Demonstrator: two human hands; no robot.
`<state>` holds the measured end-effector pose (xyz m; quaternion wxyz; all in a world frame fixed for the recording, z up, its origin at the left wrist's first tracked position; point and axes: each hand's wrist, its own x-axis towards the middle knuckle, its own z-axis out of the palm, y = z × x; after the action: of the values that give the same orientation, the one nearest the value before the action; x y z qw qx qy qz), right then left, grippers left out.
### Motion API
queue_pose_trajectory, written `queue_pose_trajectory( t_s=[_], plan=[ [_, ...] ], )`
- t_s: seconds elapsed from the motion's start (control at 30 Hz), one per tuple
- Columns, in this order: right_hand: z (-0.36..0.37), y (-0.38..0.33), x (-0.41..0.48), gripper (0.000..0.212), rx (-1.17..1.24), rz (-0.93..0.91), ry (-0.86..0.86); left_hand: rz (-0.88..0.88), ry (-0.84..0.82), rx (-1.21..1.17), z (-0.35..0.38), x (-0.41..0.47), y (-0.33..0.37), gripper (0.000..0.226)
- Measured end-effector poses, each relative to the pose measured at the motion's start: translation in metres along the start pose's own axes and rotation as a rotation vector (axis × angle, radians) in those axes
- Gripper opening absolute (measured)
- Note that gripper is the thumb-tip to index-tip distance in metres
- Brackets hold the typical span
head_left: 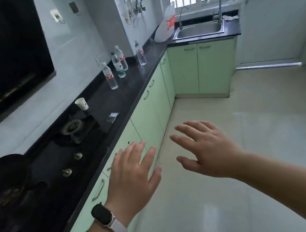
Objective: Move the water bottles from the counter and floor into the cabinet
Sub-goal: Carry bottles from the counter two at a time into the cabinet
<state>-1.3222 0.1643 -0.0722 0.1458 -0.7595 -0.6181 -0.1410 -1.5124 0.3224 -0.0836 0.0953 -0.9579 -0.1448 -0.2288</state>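
From the head camera, both hands are held out in front, palms down, over the pale floor (235,163) beside the cabinets. The left hand (131,177) is spread flat with its fingers apart and holds nothing; a watch (103,215) with a dark face and a white strap sits on that wrist. The right hand (206,151) is just as open, fingers fanned and pointing left, also empty. The two hands are near each other but not touching.

Four water bottles stand upright on the dark counter (133,86), well beyond the hands. The nearest bottle (109,76) has a red and white label. Behind it stand a green-label bottle (118,65) and, just beside that, another red-label bottle (122,57). A fourth bottle (140,53) stands apart to their right, closer to the corner. All are capped.

Under the counter runs a row of light green cabinet doors (147,112), all shut. A paper cup (81,104) stands nearer along the counter, next to the stove (74,128). A dark pan (2,180) sits at the near left. At the far end there is a steel sink (198,30) with a tap, and a white plastic bag (166,25) leans beside it.
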Motion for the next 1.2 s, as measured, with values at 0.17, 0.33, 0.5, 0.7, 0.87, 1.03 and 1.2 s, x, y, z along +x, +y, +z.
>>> queue_pose_trajectory(
  t_s=[0.17, 0.33, 0.5, 0.7, 0.87, 1.03, 1.2],
  plan=[
    [0.001, 0.05, 0.004, 0.054, -0.039, 0.064, 0.026, 0.108, 0.011, -0.005, 0.034, 0.058, 0.009, 0.049],
    [0.011, 0.094, 0.025, 0.052, -0.086, 0.091, 0.065, 0.128, 0.029, -0.066, 0.076, 0.114, 0.002, 0.05],
    [0.025, 0.146, 0.079, 0.053, -0.166, 0.134, 0.065, 0.17, 0.07, -0.121, 0.122, 0.184, -0.025, 0.05],
    [0.052, 0.203, 0.171, 0.055, -0.217, 0.148, 0.042, 0.191, 0.105, -0.165, 0.175, 0.279, -0.084, 0.05],
    [0.079, 0.249, 0.245, 0.056, -0.268, 0.157, 0.022, 0.215, 0.105, -0.177, 0.217, 0.355, -0.136, 0.05],
    [0.096, 0.292, 0.28, 0.056, -0.271, 0.165, 0.0, 0.249, 0.091, -0.202, 0.251, 0.409, -0.15, 0.049],
    [0.114, 0.349, 0.303, 0.056, -0.263, 0.156, 0.03, 0.237, 0.084, -0.189, 0.281, 0.459, -0.147, 0.049]
  ],
)
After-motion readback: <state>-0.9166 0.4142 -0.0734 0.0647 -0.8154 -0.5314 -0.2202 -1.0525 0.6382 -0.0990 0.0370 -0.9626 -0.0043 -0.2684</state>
